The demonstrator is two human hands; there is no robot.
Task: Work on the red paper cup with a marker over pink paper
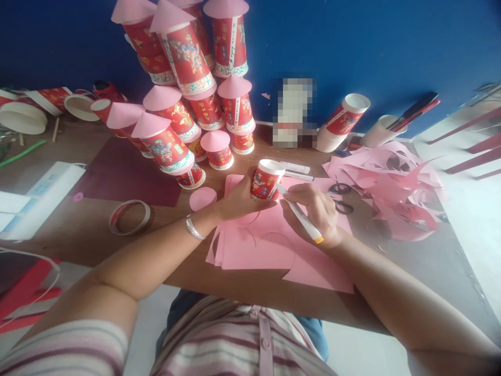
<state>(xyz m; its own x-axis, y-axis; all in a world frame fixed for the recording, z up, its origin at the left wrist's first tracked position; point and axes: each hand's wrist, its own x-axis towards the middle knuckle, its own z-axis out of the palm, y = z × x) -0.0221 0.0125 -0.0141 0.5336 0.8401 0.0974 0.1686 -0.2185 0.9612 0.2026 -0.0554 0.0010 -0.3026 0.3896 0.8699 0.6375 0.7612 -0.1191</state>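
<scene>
A red patterned paper cup (263,184) with a white rim is held in my left hand (239,199), its fingers wrapped around the side and base. My right hand (319,209) grips a white marker (303,220) with a yellow end. The marker's tip points at the cup's right side; I cannot tell whether it touches. Below both hands lie stacked sheets of pink paper (254,256) with curved lines drawn on them. A cut pink paper circle (203,199) rests left of the cup.
Stacked red cups with pink cone tops (183,52) stand at the back left. Scissors (341,197) and pink paper scraps (403,183) lie to the right. A tape roll (129,217) is at left. Behind are an upright cup pair (344,121) and a pen holder (381,133).
</scene>
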